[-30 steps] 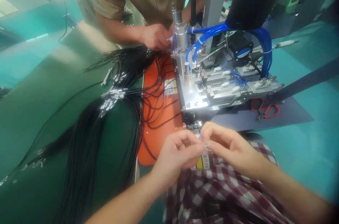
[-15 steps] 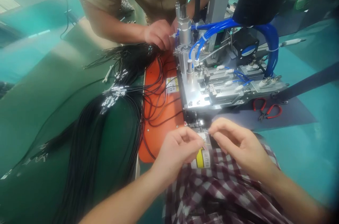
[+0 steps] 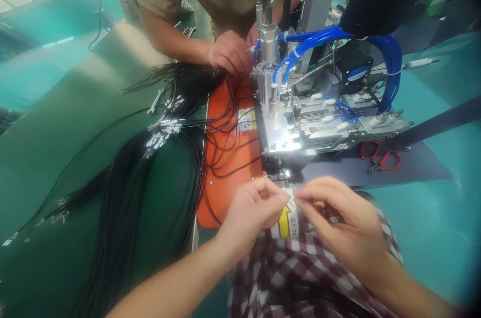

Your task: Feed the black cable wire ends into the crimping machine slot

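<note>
My left hand [image 3: 259, 205] is closed in a pinch, thumb against forefinger. At its fingertips shows a thin pale wire [image 3: 292, 196], small and blurred. From the other side my right hand [image 3: 340, 210] pinches at the same wire, its fingertips almost touching those of the left. Both hands are above a white label with a yellow arrow [image 3: 284, 223], at the near end of the machine. Just beyond the fingertips is a small metal fixture [image 3: 281, 175]. What lies deeper inside either pinch is hidden.
Black cables [image 3: 126, 193] with metal-tipped ends lie bundled on the green table [image 3: 48, 157], some crossing the orange plate [image 3: 221, 198]. A metal machine [image 3: 315, 127] with blue hoses [image 3: 323, 35] stands ahead. Red-handled pliers [image 3: 379, 160] lie right. A co-worker's hand [image 3: 231, 51] works across the table.
My right hand has come closer to the left, its fingers now nearer the left fingertips. My left hand stays pinched in nearly the same place. The view has shifted slightly.
</note>
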Demonstrator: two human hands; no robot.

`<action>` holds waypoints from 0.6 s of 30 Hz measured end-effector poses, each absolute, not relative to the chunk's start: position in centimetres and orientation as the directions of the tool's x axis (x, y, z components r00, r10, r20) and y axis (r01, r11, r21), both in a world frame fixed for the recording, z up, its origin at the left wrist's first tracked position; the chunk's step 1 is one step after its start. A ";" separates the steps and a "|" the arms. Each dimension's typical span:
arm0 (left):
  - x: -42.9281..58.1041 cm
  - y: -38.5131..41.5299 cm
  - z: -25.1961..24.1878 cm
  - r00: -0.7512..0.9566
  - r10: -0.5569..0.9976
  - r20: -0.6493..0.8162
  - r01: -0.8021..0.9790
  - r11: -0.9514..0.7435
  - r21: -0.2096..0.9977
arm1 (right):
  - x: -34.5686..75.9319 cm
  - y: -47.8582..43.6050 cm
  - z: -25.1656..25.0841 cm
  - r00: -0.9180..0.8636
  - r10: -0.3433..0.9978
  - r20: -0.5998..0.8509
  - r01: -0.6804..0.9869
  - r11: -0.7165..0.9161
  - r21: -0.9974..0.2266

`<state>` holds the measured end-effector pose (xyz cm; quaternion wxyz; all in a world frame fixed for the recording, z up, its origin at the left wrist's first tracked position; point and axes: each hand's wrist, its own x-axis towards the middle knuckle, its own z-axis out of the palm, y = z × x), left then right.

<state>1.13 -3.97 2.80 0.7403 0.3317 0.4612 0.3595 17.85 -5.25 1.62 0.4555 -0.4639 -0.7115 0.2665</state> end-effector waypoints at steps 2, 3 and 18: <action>1.1 -3.9 2.7 0.310 0.842 -0.441 -0.223 0.516 0.827 | 17.9 -5.4 1.5 -0.164 0.885 0.436 0.451 0.460 -0.765; 1.1 -3.9 2.7 0.306 0.844 -0.440 -0.218 0.512 0.831 | 18.0 -5.5 1.4 -0.177 0.869 0.461 0.474 0.486 -0.734; 1.4 -3.8 3.0 0.321 0.819 -0.476 -0.131 0.536 0.834 | 18.4 -4.9 -0.2 -0.323 0.738 0.593 0.655 0.626 -0.422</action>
